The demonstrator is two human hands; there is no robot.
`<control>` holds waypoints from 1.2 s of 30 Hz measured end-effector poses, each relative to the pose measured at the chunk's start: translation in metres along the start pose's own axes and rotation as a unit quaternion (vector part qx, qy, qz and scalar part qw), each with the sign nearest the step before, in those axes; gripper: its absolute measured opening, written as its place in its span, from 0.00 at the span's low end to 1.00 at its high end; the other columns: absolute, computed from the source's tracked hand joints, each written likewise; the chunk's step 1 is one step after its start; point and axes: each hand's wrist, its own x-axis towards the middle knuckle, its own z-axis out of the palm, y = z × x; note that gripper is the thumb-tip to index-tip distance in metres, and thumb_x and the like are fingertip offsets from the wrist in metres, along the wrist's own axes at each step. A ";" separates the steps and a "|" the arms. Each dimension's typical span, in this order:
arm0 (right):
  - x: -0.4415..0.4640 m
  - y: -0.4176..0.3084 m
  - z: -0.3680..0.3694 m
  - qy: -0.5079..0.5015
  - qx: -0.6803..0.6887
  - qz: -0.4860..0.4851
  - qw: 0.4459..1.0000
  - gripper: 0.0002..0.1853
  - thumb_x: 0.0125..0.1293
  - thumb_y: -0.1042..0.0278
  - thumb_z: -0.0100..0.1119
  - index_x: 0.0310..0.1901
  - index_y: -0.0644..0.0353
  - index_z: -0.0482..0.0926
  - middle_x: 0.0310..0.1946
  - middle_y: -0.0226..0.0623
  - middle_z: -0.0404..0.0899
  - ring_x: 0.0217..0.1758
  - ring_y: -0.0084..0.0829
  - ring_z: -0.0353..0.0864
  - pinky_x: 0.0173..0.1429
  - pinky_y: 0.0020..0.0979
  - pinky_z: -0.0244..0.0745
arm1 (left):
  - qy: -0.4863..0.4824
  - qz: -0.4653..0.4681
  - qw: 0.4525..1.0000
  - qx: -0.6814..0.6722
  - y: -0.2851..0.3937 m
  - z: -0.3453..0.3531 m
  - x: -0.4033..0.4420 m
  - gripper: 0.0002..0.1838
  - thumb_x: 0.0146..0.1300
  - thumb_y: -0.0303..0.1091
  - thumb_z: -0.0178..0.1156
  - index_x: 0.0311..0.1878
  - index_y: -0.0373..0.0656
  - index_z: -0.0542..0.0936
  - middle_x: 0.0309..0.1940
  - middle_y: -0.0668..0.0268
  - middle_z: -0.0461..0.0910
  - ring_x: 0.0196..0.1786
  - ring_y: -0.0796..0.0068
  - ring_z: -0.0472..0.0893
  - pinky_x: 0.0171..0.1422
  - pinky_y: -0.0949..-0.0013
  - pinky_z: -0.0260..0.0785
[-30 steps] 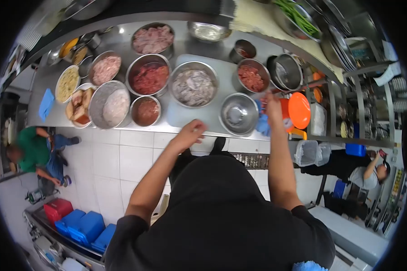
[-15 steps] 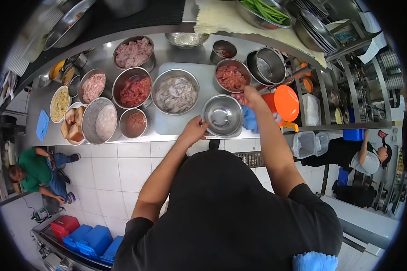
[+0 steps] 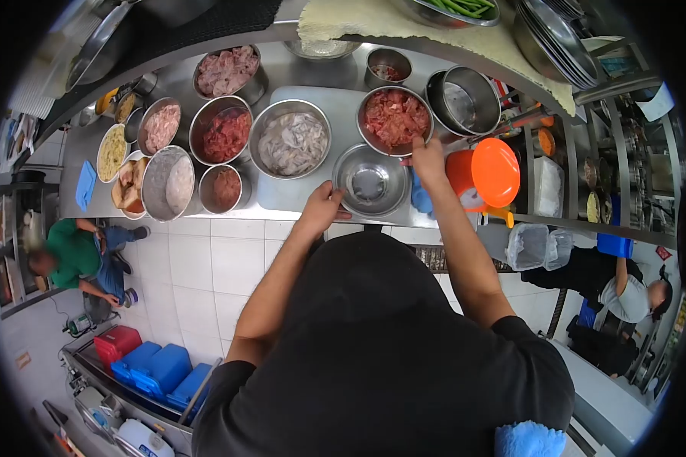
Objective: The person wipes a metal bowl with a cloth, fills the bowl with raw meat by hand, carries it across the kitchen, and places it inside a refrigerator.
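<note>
My right hand [image 3: 428, 161] grips the near rim of a steel bowl [image 3: 431, 126] of red sliced meat, thumb over the edge and other fingers partly hidden. Just below it stands a steel bowl [image 3: 343, 190] with a shiny bottom and no food visible inside. My left hand [image 3: 324, 207] is at this bowl's left side, its fingers apart; whether they touch the bowl I cannot tell. A bowl of greyish strips [image 3: 291, 145] sits to the left on a pale cutting board [image 3: 276, 194]. A blue cloth [image 3: 420, 196] lies beside the shiny bowl.
Several containers of meat [image 3: 222, 131] crowd the steel counter's left. An orange lid [image 3: 497, 172] and stacked steel pots [image 3: 469, 100] are at right. A shelf [image 3: 282, 30] overhangs the back. A person in green [image 3: 75, 255] is at left, another person [image 3: 625, 293] at right.
My right hand has moved up and now holds the meat bowl's near rim. My left hand's fingers have spread beside the shiny bowl. The whole view has shifted slightly.
</note>
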 end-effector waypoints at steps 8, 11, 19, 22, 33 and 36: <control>-0.007 -0.006 -0.008 0.009 0.024 -0.029 0.999 0.20 0.77 0.71 0.47 0.65 0.72 0.64 0.51 0.55 0.81 0.31 0.40 0.89 0.25 0.33 0.88 | -0.006 0.016 1.000 -0.019 0.010 0.008 0.003 0.14 0.80 0.34 0.52 0.54 0.31 0.74 0.41 0.64 0.75 0.43 0.71 0.84 0.46 0.66 0.88; -0.012 -0.009 -0.010 0.019 0.024 -0.030 0.999 0.20 0.76 0.72 0.46 0.65 0.72 0.64 0.52 0.55 0.81 0.34 0.40 0.89 0.26 0.33 0.89 | -0.003 0.013 1.000 0.001 0.007 0.007 0.008 0.15 0.80 0.34 0.52 0.56 0.29 0.75 0.44 0.61 0.78 0.45 0.70 0.84 0.46 0.66 0.88; -0.042 -0.015 -0.017 0.039 0.079 -0.044 0.995 0.22 0.75 0.73 0.46 0.68 0.70 0.63 0.55 0.53 0.79 0.42 0.41 0.89 0.28 0.34 0.90 | -0.006 0.022 1.000 0.006 0.004 0.006 0.008 0.14 0.76 0.30 0.55 0.56 0.28 0.77 0.45 0.58 0.82 0.44 0.68 0.87 0.46 0.66 0.88; -0.062 -0.024 -0.021 0.053 0.115 -0.029 0.992 0.22 0.76 0.72 0.46 0.68 0.69 0.64 0.55 0.51 0.80 0.42 0.39 0.89 0.30 0.34 0.90 | -0.013 0.048 0.999 0.018 0.011 0.004 -0.004 0.14 0.75 0.30 0.56 0.55 0.28 0.77 0.43 0.57 0.84 0.43 0.68 0.87 0.46 0.66 0.88; -0.120 -0.016 -0.049 0.052 0.151 0.195 0.968 0.17 0.74 0.67 0.51 0.56 0.73 0.73 0.35 0.47 0.83 0.26 0.35 0.84 0.32 0.41 0.89 | 0.053 0.246 0.934 0.253 0.113 -0.059 -0.111 0.10 0.71 0.31 0.59 0.46 0.33 0.82 0.29 0.69 0.80 0.33 0.82 0.74 0.39 0.71 0.69; -0.116 0.026 -0.029 0.051 0.147 0.165 0.974 0.17 0.74 0.64 0.50 0.51 0.73 0.77 0.32 0.46 0.83 0.24 0.35 0.84 0.28 0.41 0.89 | 0.082 0.311 0.924 0.207 0.157 -0.049 -0.141 0.10 0.73 0.32 0.59 0.44 0.33 0.81 0.28 0.70 0.78 0.34 0.84 0.72 0.40 0.72 0.68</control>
